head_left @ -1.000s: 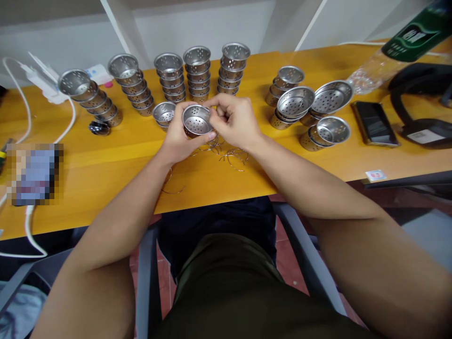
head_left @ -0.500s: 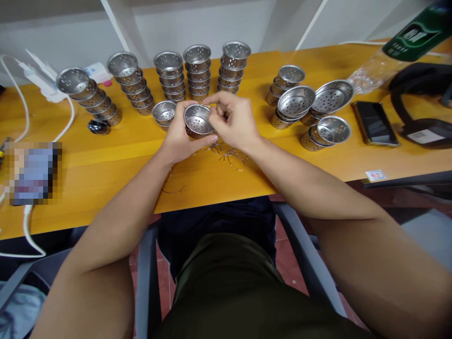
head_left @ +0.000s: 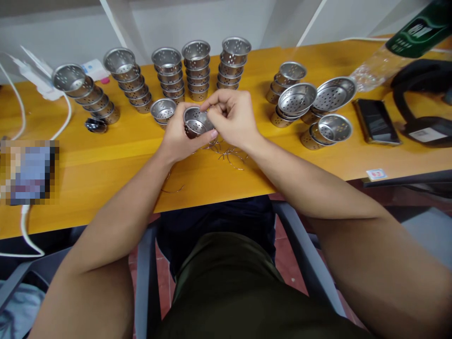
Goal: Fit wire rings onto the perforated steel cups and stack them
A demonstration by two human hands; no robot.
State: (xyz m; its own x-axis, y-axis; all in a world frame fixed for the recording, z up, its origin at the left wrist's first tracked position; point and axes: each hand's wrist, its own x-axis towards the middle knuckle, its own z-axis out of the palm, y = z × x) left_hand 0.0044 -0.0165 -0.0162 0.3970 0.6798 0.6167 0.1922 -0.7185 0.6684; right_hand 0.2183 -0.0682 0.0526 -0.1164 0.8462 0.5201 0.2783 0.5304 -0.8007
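A small perforated metal cup [head_left: 196,123] is held in my left hand [head_left: 178,136], its thumb along the near side and fingers around the left. My right hand [head_left: 235,115] is pinched at the cup's right rim, index finger and thumb close together. Whatever sits between those fingertips is too small to make out. Thin curved wire pieces [head_left: 233,155] lie loose on the table below the right hand, and another wire [head_left: 173,190] rests near my left forearm. Just left of the held cup stands another perforated cup [head_left: 163,110], partly covered by my left hand.
Several stacks of perforated cups [head_left: 197,70] line the back of the yellow table [head_left: 116,174]. More cups [head_left: 296,100] stand at the right, beside a phone [head_left: 377,121], headphones [head_left: 420,117] and a plastic bottle [head_left: 395,52]. White cables and a charging device [head_left: 30,174] occupy the left.
My right index finger has come slightly inward and down at the cup's rim. My left hand keeps its hold on the cup. The whole view has shifted a little.
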